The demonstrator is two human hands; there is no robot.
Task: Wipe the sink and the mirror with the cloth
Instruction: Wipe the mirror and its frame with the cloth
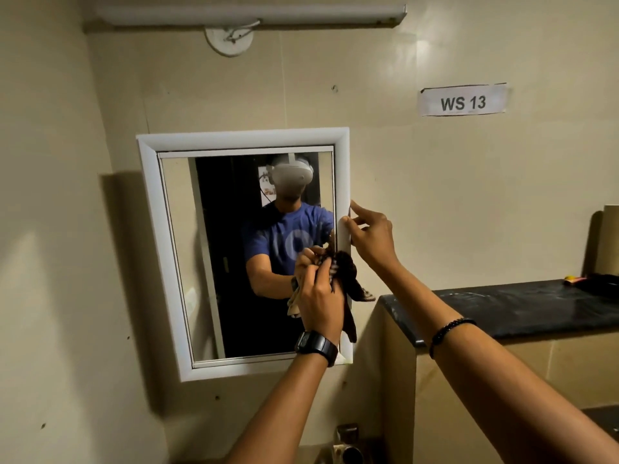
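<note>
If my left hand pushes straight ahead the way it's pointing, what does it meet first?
Probably the mirror, near its right frame edge, with the cloth landing first; depth is unclear.

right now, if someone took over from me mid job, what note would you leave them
Left hand grips the cloth, held against the lower right of the mirror.
Right hand pinches the mirror's right frame edge.
Done: the cloth is at the mirror, but I cannot tell how much of the glass is clean.
Left: finish the mirror, then wipe the sink, which is not in view.
</note>
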